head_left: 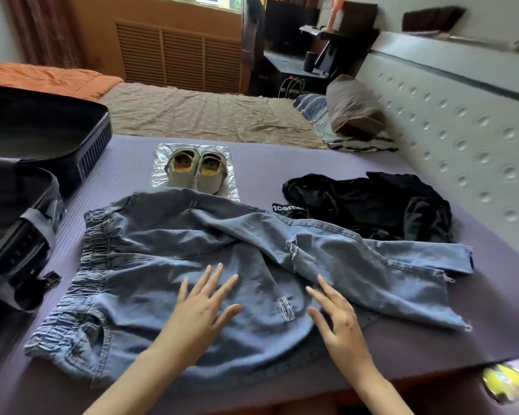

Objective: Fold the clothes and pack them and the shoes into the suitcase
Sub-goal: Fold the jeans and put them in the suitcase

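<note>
- At the far left, the open dark suitcase (27, 181) lay on the purple mat (267, 157) that covered the bed.
- Just right of it, the blue jeans (222, 265) were spread on the mat, with the elastic waistband toward the suitcase and the legs going to the right, still wrinkled.
- The left hand (203, 307) lay flat on the jeans with the fingers spread and held nothing.
- Behind the jeans, the pair of light shoes (197, 172) stood side by side on a clear plastic sheet (162, 151), and the denim touched its near edge.
- The right hand (337, 319) was also open, fingers apart, over the lower edge of the jeans, gripping nothing.
- At the right, the black garment (372, 202) lay crumpled on the mat, just beside the jeans.
</note>
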Demonstrator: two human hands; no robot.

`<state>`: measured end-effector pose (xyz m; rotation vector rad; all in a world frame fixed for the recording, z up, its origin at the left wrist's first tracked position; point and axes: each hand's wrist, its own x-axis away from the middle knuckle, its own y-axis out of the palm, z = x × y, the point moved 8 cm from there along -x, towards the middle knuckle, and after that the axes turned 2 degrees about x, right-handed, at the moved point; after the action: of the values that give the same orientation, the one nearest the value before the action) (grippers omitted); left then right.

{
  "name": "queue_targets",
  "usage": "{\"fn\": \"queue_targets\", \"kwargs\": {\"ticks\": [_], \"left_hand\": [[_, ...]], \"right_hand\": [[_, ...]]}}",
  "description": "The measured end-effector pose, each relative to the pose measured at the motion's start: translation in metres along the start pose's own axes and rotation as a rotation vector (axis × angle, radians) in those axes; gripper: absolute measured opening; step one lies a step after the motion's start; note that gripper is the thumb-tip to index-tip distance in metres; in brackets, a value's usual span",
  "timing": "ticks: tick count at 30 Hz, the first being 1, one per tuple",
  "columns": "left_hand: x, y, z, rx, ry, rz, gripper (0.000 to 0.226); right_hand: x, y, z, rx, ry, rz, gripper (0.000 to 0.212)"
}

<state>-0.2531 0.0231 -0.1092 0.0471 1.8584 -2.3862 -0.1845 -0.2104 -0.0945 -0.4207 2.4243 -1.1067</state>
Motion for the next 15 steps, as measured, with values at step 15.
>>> {"fn": "queue_targets", "kwargs": {"ticks": [15], "left_hand": [[-0.159,0.010,0.163,0.239,0.158,-0.101,0.058]], "right_hand": [[-0.079,-0.133,0.178,0.226,0.416,0.059,0.047]]}}
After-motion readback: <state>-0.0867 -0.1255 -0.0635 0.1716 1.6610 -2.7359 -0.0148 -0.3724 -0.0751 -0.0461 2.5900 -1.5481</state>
